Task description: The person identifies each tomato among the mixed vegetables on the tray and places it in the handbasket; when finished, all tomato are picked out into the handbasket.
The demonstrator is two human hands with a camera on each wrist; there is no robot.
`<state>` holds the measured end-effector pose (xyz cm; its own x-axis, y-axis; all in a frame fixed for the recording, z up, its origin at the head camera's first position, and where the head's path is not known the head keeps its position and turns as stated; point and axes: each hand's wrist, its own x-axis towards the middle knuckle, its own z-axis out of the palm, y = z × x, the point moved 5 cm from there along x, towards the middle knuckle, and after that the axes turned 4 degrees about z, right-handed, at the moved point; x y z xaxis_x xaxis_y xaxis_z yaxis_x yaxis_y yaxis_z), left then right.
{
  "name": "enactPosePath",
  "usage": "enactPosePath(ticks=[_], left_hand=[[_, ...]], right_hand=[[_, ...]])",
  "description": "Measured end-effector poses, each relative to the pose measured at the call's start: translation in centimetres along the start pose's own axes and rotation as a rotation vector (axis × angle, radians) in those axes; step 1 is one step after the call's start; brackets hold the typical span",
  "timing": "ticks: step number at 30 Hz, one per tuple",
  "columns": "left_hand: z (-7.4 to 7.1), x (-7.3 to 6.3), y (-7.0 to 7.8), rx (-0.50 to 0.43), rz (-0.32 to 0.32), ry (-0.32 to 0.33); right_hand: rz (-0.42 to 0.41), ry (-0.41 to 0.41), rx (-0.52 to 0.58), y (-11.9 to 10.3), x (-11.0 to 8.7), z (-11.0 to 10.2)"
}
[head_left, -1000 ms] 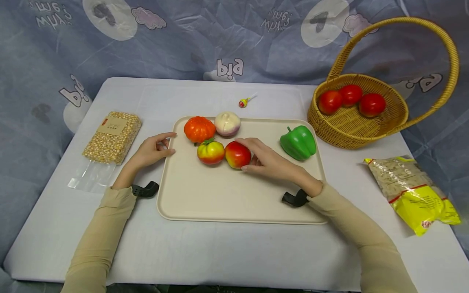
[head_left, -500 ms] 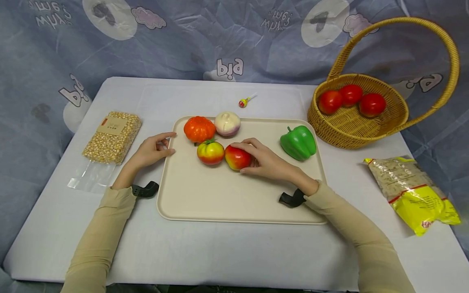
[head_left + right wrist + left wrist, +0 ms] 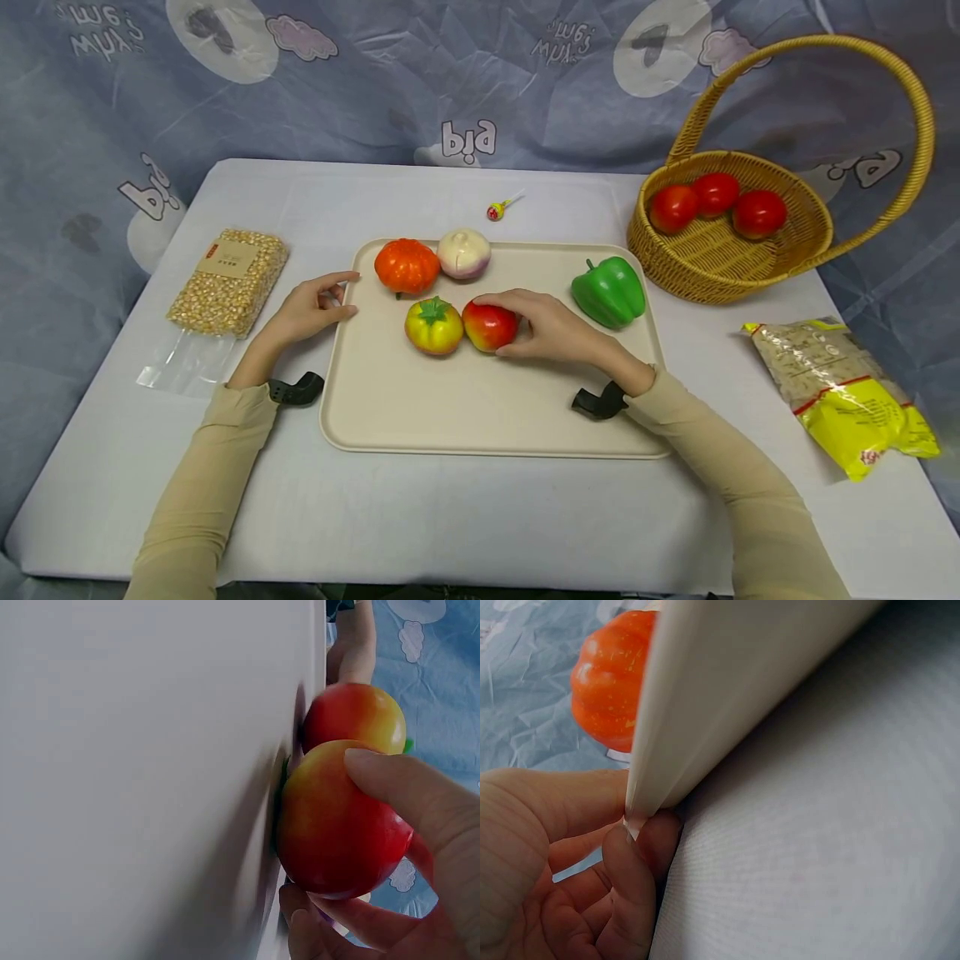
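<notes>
My left hand (image 3: 311, 307) pinches the left rim of the beige tray (image 3: 487, 417), thumb on one side and fingers on the other in the left wrist view. My right hand (image 3: 558, 329) holds a round red-and-yellow fruit (image 3: 489, 327), its thumb and fingers on opposite sides. In the right wrist view, a bit of green shows on the side of this fruit (image 3: 341, 825) facing the tray. Right beside it is a yellow-and-red tomato-like fruit (image 3: 433, 327), green calyx up. Behind them on the tray are an orange pumpkin (image 3: 407, 267) and a white-purple onion-like vegetable (image 3: 463, 254).
A green bell pepper (image 3: 609, 293) sits on the tray's right side. Beyond that corner stands a tall-handled wicker basket (image 3: 712, 287) with red tomatoes (image 3: 759, 214). A corn kernel bag (image 3: 225, 287), a yellow-ended bag (image 3: 843, 396) and a lollipop (image 3: 498, 208) lie around the tray.
The yellow-and-red fruit has turned, so its green calyx now faces up, and it sits slightly nearer the front. My right hand has shifted slightly around the red-and-yellow fruit. The left hand keeps its place.
</notes>
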<state>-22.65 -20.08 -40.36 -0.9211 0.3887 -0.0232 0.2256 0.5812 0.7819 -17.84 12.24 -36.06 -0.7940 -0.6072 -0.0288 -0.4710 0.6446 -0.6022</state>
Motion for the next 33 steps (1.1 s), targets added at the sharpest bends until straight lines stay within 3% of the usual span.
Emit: enactPosePath(ticks=[9,27,33], left_hand=[[0.1,0.0,-0.1,0.011,0.008,-0.004],[0.1,0.2,-0.4,0.022,0.001,-0.001],[0.1,0.4,-0.6,0.037,0.002,-0.004]], right_hand=[[0.002,0.049,-0.021,0.2,-1.0,-0.7],[-0.088,0.298,-0.091,-0.6,-4.0,-5.2],[-0.078,0.386,-0.129,-0.4,-4.8,-7.0]])
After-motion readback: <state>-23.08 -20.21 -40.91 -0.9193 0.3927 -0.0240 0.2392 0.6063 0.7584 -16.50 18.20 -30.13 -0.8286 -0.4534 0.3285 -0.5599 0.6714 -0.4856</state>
